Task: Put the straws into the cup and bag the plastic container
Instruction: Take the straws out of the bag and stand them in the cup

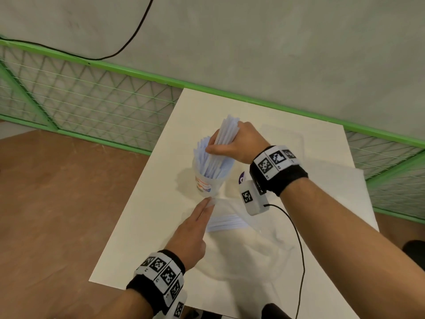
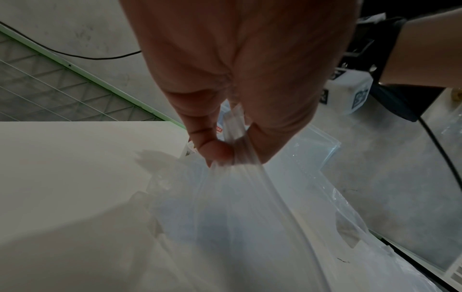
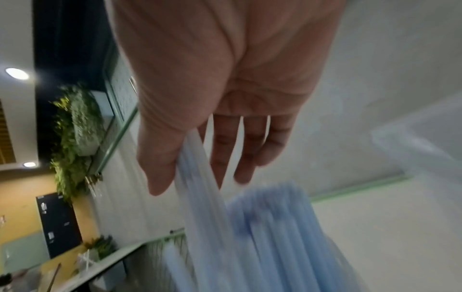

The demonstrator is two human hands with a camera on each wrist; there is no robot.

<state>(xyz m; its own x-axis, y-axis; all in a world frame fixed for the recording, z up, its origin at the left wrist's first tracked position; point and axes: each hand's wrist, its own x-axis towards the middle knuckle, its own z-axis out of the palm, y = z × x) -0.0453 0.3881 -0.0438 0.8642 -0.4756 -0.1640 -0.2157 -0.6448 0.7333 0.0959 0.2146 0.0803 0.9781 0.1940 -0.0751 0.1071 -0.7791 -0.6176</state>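
Observation:
A clear cup (image 1: 210,180) with a printed label stands mid-table, packed with pale blue straws (image 1: 207,157). My right hand (image 1: 230,143) grips a bundle of straws (image 1: 227,131) whose lower ends are in the cup; the right wrist view shows my thumb and fingers (image 3: 157,173) holding that bundle (image 3: 200,187) above the straws in the cup (image 3: 275,227). My left hand (image 1: 197,219) pinches the edge of a clear plastic bag (image 1: 248,249) just in front of the cup, seen close up as bunched bag film (image 2: 237,150). More straws (image 1: 226,223) lie under the bag film. A clear plastic container (image 1: 282,141) sits behind my right wrist.
The white table (image 1: 147,226) ends at a brown floor on the left. A green-framed mesh fence (image 1: 92,100) runs behind it. A black cable (image 1: 299,249) hangs from my right wrist camera across the bag. A purple-marked item (image 1: 242,178) peeks out under the right wrist.

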